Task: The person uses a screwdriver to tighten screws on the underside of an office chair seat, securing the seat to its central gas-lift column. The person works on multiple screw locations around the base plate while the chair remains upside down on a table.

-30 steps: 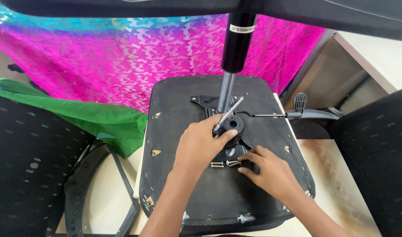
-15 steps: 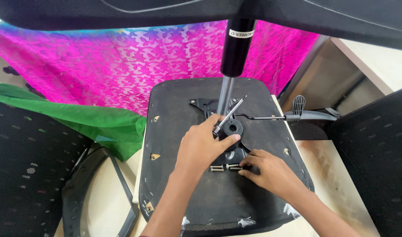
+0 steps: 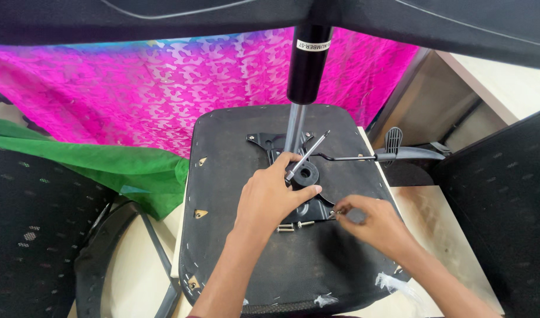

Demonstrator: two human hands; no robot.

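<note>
An upturned black office chair seat point(image 3: 264, 268) lies in front of me with its black metal mechanism plate point(image 3: 308, 176) bolted on top. My left hand point(image 3: 270, 197) rests on that plate and grips a thin metal tool point(image 3: 308, 154) that slants up to the right. My right hand point(image 3: 373, 227) pinches a small bolt at the plate's near right corner. Two loose bolts point(image 3: 293, 226) lie on the seat between my hands. A black and silver gas cylinder point(image 3: 302, 88) rises from the plate.
A black adjustment lever point(image 3: 399, 154) sticks out to the right of the plate. Pink patterned cloth point(image 3: 164, 88) hangs behind, green cloth point(image 3: 105, 168) lies at left. Black mesh chair parts point(image 3: 28, 235) stand at the left and at the right point(image 3: 505, 200). A dark chair underside point(image 3: 164, 15) spans overhead.
My right hand has shifted slightly right and closed its fingertips on a bolt at the plate's corner. My left hand stays on the plate with the tool.
</note>
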